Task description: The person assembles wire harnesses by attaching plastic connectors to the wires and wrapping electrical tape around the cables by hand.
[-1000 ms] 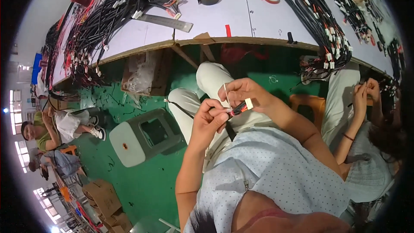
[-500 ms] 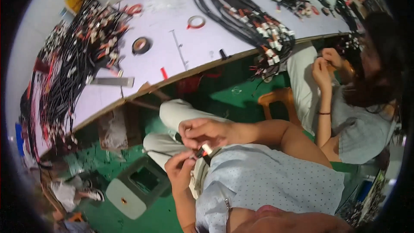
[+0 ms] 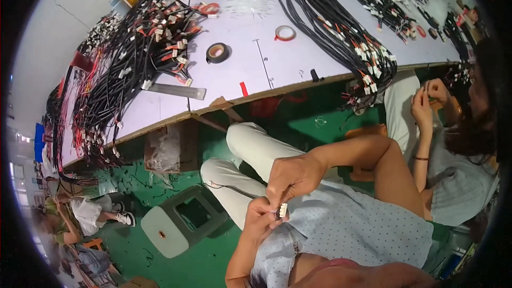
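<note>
A small white multi-pin connector (image 3: 283, 210) shows at the fingertips of my two hands, in front of the dotted light shirt. My left hand (image 3: 259, 217) is closed around its lower side, with a dark bit of wire or housing just visible there. From above, my right hand (image 3: 294, 177) reaches down with bent fingers pinched together, their tips meeting the left fingers beside the connector. What the right fingertips grip is hidden. A thin dark cable (image 3: 234, 188) with a small pale end lies over my thigh and leads toward my left hand.
Cable harnesses (image 3: 154, 48) heap on the white table (image 3: 240, 69) at left; another bundle (image 3: 341, 26) hangs over its edge. Black tape (image 3: 217, 52), red-edged tape (image 3: 285, 33) and a metal strip (image 3: 176, 91) lie there. A grey-green stool (image 3: 165, 229) stands left; a co-worker's hands (image 3: 426, 101) are at right.
My right hand has turned fingers-down and closed in on my left hand. The white connector now stands upright between the fingertips. The whole view has shifted, with table things lying farther right and lower.
</note>
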A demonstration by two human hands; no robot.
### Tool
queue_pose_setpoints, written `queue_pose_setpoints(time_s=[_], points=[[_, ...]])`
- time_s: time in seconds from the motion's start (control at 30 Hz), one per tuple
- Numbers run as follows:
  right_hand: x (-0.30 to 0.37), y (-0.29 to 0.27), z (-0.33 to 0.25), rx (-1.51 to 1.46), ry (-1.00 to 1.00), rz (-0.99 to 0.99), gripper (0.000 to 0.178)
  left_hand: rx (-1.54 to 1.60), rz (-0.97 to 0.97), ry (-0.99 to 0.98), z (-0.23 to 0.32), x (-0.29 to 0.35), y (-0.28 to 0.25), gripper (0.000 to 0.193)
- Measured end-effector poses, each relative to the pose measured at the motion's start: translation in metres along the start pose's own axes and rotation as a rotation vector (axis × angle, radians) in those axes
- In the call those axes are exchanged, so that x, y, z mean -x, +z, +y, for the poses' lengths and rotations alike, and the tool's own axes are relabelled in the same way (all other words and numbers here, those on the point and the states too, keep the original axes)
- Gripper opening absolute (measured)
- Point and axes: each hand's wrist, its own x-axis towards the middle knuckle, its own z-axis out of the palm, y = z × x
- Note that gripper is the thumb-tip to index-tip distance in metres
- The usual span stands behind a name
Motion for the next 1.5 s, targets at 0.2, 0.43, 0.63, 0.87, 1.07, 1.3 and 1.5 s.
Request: queue_pose_setpoints(time_s=[0.2,0.43,0.63,0.87,1.07,1.3,1.5], points=[[0.009,-0.002,0.009,0.002,0.068,0.013,0.009,0.085,-0.077,-0.002,0.002,-0.007,0.001,0.024],[0.020,-0.010,0.033,-0.272,0.117,0.711,0.040,-0.454,0.369,0.489,0.027,-0.038,0.009,0.018],[0.018,0.024,0.055,-0.289,0.328,0.878,0.044,-0.355,0.706,0.620,0.026,-0.066,0.017,0.033],[0.007,0.044,0.069,-0.125,0.471,0.831,0.021,-0.231,0.515,0.618,0.036,-0.062,0.012,0.048],[0.003,0.045,0.057,-0.128,0.453,0.767,0.021,-0.347,0.540,0.557,0.046,-0.057,0.003,0.035],[-0.007,0.045,0.050,-0.175,0.448,0.959,0.023,-0.365,0.507,0.512,0.039,-0.061,0.003,0.027],[-0.001,0.049,0.047,-0.068,0.478,0.922,0.018,-0.453,0.540,0.642,0.022,-0.062,0.000,0.028]])
